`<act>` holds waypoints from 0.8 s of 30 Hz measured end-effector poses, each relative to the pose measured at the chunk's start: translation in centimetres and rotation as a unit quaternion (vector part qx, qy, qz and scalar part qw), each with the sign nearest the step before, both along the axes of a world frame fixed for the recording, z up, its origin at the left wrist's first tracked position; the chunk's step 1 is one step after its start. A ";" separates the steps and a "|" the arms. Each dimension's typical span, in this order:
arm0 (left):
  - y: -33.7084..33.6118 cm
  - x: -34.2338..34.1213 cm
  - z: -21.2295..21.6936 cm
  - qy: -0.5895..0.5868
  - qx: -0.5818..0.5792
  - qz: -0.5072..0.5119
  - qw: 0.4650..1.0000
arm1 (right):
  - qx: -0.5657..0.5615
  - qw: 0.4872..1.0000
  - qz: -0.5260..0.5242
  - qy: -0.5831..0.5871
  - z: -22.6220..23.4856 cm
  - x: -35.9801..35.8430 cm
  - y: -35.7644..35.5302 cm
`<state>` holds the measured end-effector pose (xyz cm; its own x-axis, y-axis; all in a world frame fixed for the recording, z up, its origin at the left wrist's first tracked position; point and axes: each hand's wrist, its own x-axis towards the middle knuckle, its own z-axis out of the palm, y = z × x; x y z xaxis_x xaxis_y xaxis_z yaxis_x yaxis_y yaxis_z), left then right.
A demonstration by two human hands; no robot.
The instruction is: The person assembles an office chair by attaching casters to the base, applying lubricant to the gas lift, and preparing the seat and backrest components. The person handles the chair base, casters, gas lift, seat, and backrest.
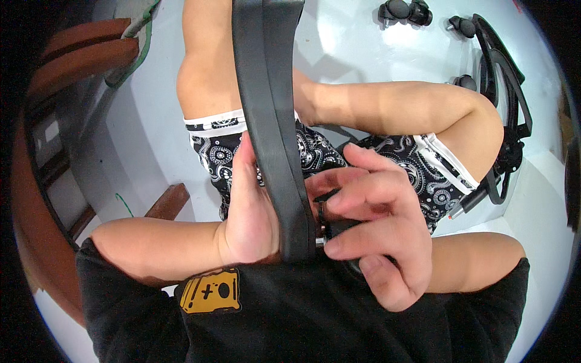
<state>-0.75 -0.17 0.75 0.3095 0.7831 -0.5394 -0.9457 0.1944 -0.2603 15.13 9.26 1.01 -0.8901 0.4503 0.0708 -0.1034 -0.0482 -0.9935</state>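
Head view, nearest the lens: one black shirt (315, 320) with one yellow patch (210, 291) fills the lower edge. Just above it, two hands meet around one long black curved plastic part (269, 121) that rises up the middle of the picture. The left hand (248, 209) lies flat against its left side, palm pressed to it, fingers hidden behind it, so I cannot tell how far they curl. The right hand (372, 230) sits at its lower right, fingers bent and pinching one small black fitting (333, 227) set against the part's base. Beyond the hands, patterned black-and-white shorts (315, 151) cover two bent legs. Farther off on the white floor (363, 42) lie one black frame piece (505, 103) and four black casters (396, 9), two paired at the top, two apart nearer the frame.
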 end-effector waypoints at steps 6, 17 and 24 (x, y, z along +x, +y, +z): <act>-0.3 -0.1 0.7 0.018 -0.105 -0.008 0.994 | -0.057 0.998 -0.017 -0.028 0.8 -0.5 -0.6; -0.2 0.5 0.9 0.103 -0.228 -0.036 0.967 | -0.201 0.978 -0.049 0.014 0.1 -1.3 -1.7; -0.9 0.2 0.5 0.050 -0.166 -0.017 0.985 | -0.205 0.978 -0.033 0.016 0.0 -2.3 -1.2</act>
<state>-0.59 -1.10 1.24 0.2649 0.5481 -0.7934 -0.9643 0.1468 -0.2205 12.81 8.08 1.00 -0.8588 0.5024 -0.1002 -0.1500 -0.4336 -0.8885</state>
